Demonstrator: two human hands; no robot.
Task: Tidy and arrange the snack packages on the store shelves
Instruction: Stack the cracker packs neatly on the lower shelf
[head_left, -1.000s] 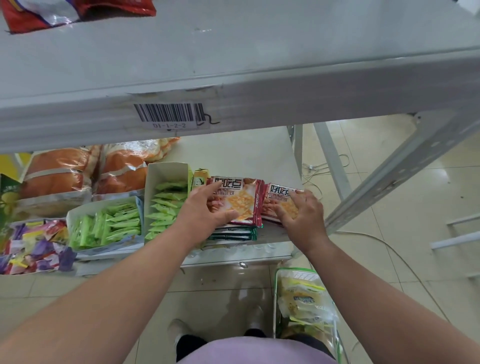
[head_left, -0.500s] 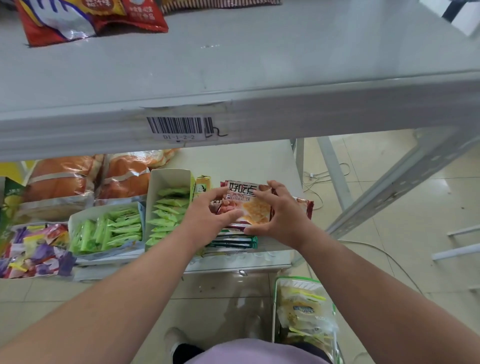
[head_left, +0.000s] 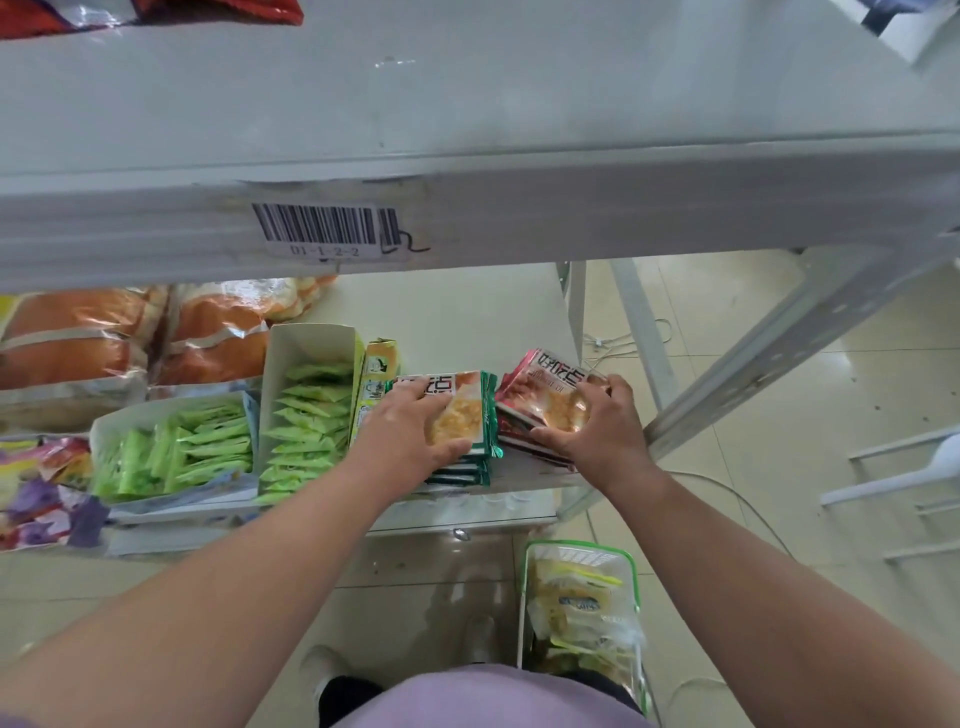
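On the lower shelf (head_left: 467, 312) two stacks of flat cracker packs lie side by side near the right end. My left hand (head_left: 410, 431) rests on top of the green-edged stack (head_left: 467, 410), fingers spread flat and thumb along its near edge. My right hand (head_left: 597, 421) grips the red-edged stack (head_left: 540, 389), fingers curled over its far right edge and thumb at the near side. That red stack sits tilted at the shelf's right end, beside the green one.
Two open white boxes of green sachets (head_left: 306, 410) (head_left: 171, 452) stand left of the stacks, with orange bags (head_left: 130, 338) behind and mixed candy (head_left: 36, 478) far left. The upper shelf (head_left: 467, 208) overhangs. A basket of yellow packs (head_left: 582, 597) stands on the floor.
Both hands held one red pack together half a second ago. Now they are apart: my right hand has carried the red packs to the right, exposing the green stack under my left hand.
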